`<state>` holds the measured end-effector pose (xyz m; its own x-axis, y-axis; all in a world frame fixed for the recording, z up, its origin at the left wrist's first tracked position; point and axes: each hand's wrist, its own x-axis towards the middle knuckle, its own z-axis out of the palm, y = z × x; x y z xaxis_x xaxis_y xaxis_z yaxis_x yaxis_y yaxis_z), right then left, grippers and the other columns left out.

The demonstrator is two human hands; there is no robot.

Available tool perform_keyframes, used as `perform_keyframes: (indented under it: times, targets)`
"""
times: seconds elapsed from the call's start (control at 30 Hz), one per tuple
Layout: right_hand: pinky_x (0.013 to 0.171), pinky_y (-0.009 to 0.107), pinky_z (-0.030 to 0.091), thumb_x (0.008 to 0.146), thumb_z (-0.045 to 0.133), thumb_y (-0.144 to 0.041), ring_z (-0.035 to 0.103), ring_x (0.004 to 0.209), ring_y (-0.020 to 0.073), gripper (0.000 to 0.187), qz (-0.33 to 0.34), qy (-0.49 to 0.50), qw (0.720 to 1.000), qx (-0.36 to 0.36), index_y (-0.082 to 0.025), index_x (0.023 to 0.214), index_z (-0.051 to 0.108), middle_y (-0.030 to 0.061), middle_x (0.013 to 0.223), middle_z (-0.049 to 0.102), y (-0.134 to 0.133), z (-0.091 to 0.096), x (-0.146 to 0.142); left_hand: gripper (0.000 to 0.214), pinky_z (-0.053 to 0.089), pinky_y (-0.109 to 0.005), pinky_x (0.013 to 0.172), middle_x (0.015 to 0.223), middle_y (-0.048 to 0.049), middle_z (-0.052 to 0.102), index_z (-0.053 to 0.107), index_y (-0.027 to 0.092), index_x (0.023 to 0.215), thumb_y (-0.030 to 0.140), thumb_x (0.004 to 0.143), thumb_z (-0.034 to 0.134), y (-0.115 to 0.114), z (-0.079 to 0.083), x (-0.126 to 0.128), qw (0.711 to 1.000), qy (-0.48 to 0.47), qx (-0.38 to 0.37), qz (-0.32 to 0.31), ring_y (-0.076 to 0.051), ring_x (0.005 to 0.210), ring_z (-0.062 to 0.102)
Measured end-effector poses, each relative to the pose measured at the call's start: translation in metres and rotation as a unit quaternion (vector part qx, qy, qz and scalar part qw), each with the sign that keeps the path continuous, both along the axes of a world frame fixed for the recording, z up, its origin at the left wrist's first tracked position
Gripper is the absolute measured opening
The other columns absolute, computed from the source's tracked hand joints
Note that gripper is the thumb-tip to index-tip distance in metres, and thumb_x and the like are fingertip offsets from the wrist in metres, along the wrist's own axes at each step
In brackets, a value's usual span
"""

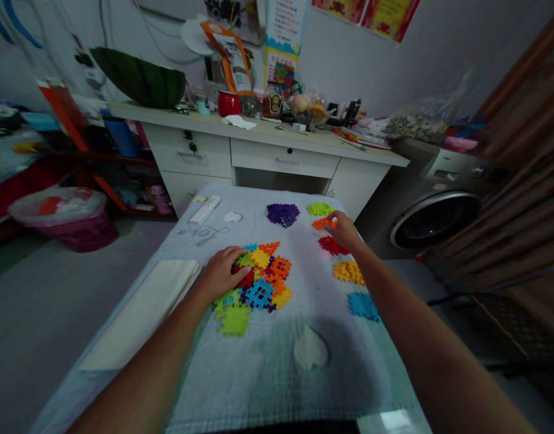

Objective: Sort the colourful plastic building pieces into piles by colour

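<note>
My left hand (221, 271) rests on the left side of a mixed heap of plastic interlocking pieces, its thumb and fingers apart. In the heap are a blue lattice piece (259, 293), a yellow piece (260, 258), an orange lattice piece (282, 267) and a lime green piece (235, 320). At the far right of the cloth, my right hand (343, 231) has its fingers closed at the orange pile (321, 223), on an orange piece. Around it lie a lime pile (321, 208), a red pile (333, 245), a yellow pile (348, 272) and a blue pile (363, 306).
A purple pile (283, 213) lies toward the far edge of the cloth-covered table (277, 374). On the left are a white box (205, 211) and a folded white cloth (143, 313). Behind stands a cluttered desk (195, 150), with a washing machine (433, 205) at right.
</note>
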<state>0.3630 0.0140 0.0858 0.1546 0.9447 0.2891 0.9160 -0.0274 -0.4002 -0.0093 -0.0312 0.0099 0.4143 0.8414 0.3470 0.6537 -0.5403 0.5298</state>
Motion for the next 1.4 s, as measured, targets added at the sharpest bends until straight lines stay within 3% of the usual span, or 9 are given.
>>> perform_keyframes:
  times: [0.13, 0.47, 0.6, 0.8, 0.87, 0.93, 1.0, 1.2, 1.4]
  targets:
    - [0.079, 0.032, 0.046, 0.078, 0.063, -0.024, 0.06, 0.087, 0.0209, 0.022, -0.08, 0.009, 0.995, -0.056, -0.021, 0.1, 0.061, 0.0062, 0.098, 0.067, 0.023, -0.01, 0.021, 0.04, 0.045, -0.043, 0.097, 0.12, -0.0081, 0.061, 0.06, 0.023, 0.117, 0.045, 0.085, 0.054, 0.001, 0.0, 0.0, 1.0, 0.003, -0.004, 0.001, -0.027, 0.11, 0.057]
    - [0.086, 0.034, 0.046, 0.074, 0.064, -0.016, 0.059, 0.105, 0.0256, 0.036, -0.065, -0.051, 0.99, -0.116, -0.021, 0.11, 0.064, 0.0101, 0.114, 0.066, 0.045, -0.027, 0.007, 0.04, 0.044, -0.042, 0.098, 0.121, -0.0075, 0.061, 0.06, 0.023, 0.118, 0.045, 0.086, 0.054, 0.001, -0.002, -0.002, 1.0, 0.006, -0.002, 0.002, -0.027, 0.112, 0.057]
    - [0.093, 0.039, 0.045, 0.077, 0.06, -0.016, 0.057, 0.112, 0.027, 0.036, -0.067, -0.04, 0.993, -0.084, -0.018, 0.113, 0.063, 0.0129, 0.119, 0.064, 0.044, -0.028, 0.006, 0.04, 0.044, -0.041, 0.098, 0.122, -0.0074, 0.061, 0.06, 0.023, 0.118, 0.045, 0.085, 0.054, 0.0, -0.001, -0.001, 1.0, 0.001, -0.003, 0.005, -0.027, 0.112, 0.057]
    - [0.098, 0.038, 0.041, 0.082, 0.056, -0.015, 0.057, 0.11, 0.0236, 0.023, 0.035, -0.032, 0.999, 0.004, -0.016, 0.104, 0.065, 0.0123, 0.115, 0.064, 0.024, -0.019, -0.027, 0.041, 0.044, -0.043, 0.099, 0.122, -0.0086, 0.061, 0.059, 0.021, 0.118, 0.046, 0.086, 0.054, 0.0, 0.0, -0.001, 1.0, 0.006, -0.013, 0.006, -0.027, 0.113, 0.056]
    - [0.088, 0.033, 0.045, 0.083, 0.057, -0.017, 0.06, 0.095, 0.0201, 0.018, 0.133, -0.015, 0.99, -0.037, -0.016, 0.099, 0.065, 0.0097, 0.103, 0.067, 0.009, -0.015, -0.049, 0.041, 0.044, -0.043, 0.098, 0.122, -0.0086, 0.061, 0.06, 0.02, 0.118, 0.045, 0.086, 0.054, -0.001, 0.001, 0.0, 1.0, 0.01, -0.014, 0.006, -0.027, 0.112, 0.057]
    - [0.078, 0.028, 0.045, 0.083, 0.06, -0.021, 0.06, 0.083, 0.0166, 0.014, 0.248, -0.001, 0.963, -0.109, -0.015, 0.094, 0.065, 0.0065, 0.093, 0.067, -0.009, -0.013, -0.07, 0.04, 0.044, -0.043, 0.098, 0.122, -0.0087, 0.061, 0.06, 0.02, 0.117, 0.044, 0.085, 0.055, -0.001, 0.002, 0.0, 1.0, 0.01, -0.013, 0.007, -0.027, 0.112, 0.057]
    - [0.073, 0.026, 0.043, 0.08, 0.065, -0.027, 0.058, 0.08, 0.0156, 0.018, 0.312, -0.012, 0.938, -0.151, -0.015, 0.094, 0.066, 0.006, 0.092, 0.066, -0.024, -0.013, -0.089, 0.039, 0.044, -0.043, 0.098, 0.122, -0.009, 0.061, 0.06, 0.02, 0.117, 0.043, 0.085, 0.055, -0.002, 0.003, 0.0, 1.0, 0.009, -0.013, 0.006, -0.027, 0.112, 0.057]
    - [0.07, 0.025, 0.038, 0.075, 0.069, -0.024, 0.053, 0.078, 0.0152, 0.027, 0.317, -0.069, 0.932, -0.159, -0.014, 0.099, 0.065, 0.006, 0.091, 0.063, -0.045, -0.026, -0.113, 0.04, 0.045, -0.043, 0.097, 0.121, -0.0095, 0.061, 0.061, 0.02, 0.117, 0.043, 0.085, 0.055, -0.002, 0.004, 0.001, 1.0, 0.007, -0.011, 0.008, -0.027, 0.111, 0.057]
    - [0.063, 0.022, 0.035, 0.074, 0.065, -0.016, 0.049, 0.068, 0.0114, 0.018, 0.257, 0.05, 0.95, -0.173, -0.015, 0.092, 0.064, -0.0003, 0.079, 0.06, -0.044, -0.024, -0.107, 0.04, 0.045, -0.043, 0.097, 0.12, -0.0087, 0.062, 0.061, 0.02, 0.116, 0.043, 0.085, 0.055, -0.001, 0.002, 0.001, 1.0, 0.01, -0.005, 0.008, -0.027, 0.11, 0.058]
